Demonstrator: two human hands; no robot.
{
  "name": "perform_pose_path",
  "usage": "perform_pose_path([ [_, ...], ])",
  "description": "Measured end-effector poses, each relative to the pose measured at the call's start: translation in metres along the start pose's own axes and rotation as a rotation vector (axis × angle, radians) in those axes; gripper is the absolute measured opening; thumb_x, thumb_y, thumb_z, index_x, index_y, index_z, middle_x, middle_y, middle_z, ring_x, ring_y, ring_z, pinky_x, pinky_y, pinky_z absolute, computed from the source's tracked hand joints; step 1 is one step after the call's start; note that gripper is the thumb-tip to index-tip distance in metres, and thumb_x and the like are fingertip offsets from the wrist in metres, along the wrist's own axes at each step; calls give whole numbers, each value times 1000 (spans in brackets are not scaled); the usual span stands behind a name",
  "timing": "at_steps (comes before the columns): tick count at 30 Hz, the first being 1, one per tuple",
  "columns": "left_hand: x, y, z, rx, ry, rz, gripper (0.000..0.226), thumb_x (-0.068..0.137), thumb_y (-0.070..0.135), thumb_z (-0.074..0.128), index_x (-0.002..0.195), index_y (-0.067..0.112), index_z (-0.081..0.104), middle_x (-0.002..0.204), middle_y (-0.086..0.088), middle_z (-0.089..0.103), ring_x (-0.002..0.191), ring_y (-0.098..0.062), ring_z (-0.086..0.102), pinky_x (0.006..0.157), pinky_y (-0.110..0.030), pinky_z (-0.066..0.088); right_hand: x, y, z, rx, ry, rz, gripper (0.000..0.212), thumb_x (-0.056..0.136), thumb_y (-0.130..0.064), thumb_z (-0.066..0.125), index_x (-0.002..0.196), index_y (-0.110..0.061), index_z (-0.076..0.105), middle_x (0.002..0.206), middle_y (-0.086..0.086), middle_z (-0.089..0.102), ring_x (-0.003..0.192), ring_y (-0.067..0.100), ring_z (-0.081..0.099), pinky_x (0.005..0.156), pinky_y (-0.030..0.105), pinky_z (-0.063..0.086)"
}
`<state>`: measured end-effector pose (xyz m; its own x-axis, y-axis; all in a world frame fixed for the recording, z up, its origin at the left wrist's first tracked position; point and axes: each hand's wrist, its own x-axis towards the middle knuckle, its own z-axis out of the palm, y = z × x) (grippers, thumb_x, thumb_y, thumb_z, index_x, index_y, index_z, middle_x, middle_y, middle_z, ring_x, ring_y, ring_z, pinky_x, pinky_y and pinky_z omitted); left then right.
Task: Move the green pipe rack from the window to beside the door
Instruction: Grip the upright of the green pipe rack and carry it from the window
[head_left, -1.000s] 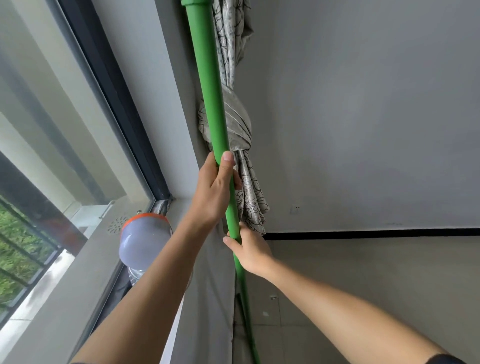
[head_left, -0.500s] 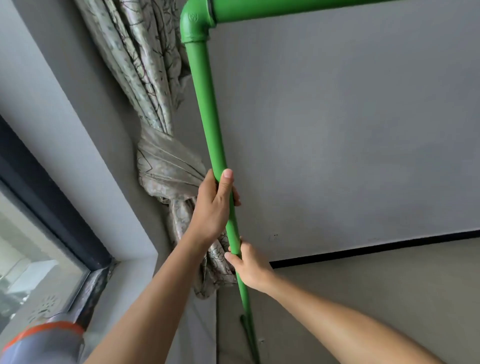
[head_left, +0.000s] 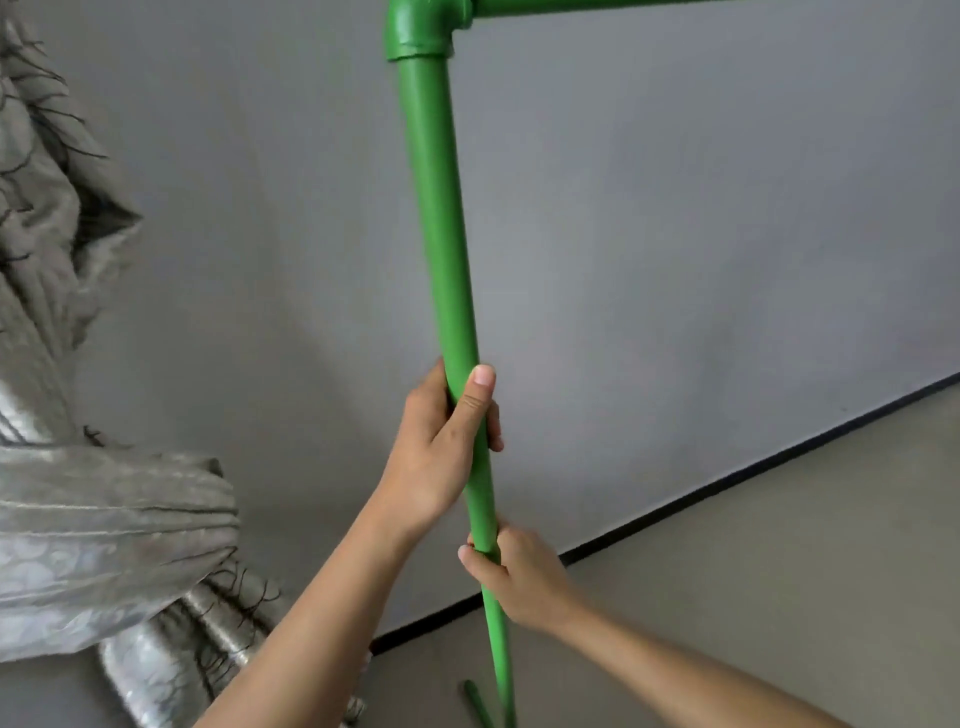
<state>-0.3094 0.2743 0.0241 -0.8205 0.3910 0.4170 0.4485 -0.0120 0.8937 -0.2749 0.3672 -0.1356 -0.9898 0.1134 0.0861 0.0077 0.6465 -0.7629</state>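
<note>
The green pipe rack (head_left: 441, 234) fills the middle of the head view: one upright post, an elbow joint at the top, and a crossbar running off to the right along the top edge. My left hand (head_left: 441, 447) is wrapped around the post at mid height, thumb pointing up. My right hand (head_left: 519, 577) grips the same post just below it. Part of the rack's green foot shows at the bottom edge. The window and the door are out of view.
A knotted grey patterned curtain (head_left: 78, 519) hangs at the left, close to my left forearm. A plain grey wall (head_left: 675, 260) stands behind the rack, with a black skirting line (head_left: 727, 483) above the beige floor (head_left: 779, 597) at the right.
The view has swung right: the window and the orange-rimmed object have left the frame, and the curtain has slid to the left edge. Both hands keep their grip on the post.
</note>
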Motion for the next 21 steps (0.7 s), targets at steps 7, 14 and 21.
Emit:
perform_pose_path([
  [7, 74, -20, 63, -406, -525, -48, 42, 79, 37, 62, 48, 18, 42, 35, 0, 38, 31, -20, 35, 46, -28, 38, 17, 47, -25, 381, 338, 237, 38, 76, -48, 62, 56, -24, 42, 55, -3, 39, 54, 12, 40, 53, 32, 33],
  [14, 105, -11, 157, -528, -847, -25, 44, 85, 25, 64, 49, 14, 41, 35, 0, 36, 32, -20, 34, 44, -28, 38, 11, 88, -83, 435, 680, 505, 32, 79, -24, 66, 53, -15, 49, 53, 2, 48, 51, 16, 49, 52, 33, 44],
  [21, 111, -2, 251, -506, -1007, -17, 44, 85, 24, 64, 48, 17, 42, 38, -2, 38, 38, -22, 39, 48, -30, 43, -14, 144, -146, 441, 891, 635, 22, 72, -14, 61, 54, -12, 47, 52, 8, 43, 50, 19, 43, 51, 36, 38],
])
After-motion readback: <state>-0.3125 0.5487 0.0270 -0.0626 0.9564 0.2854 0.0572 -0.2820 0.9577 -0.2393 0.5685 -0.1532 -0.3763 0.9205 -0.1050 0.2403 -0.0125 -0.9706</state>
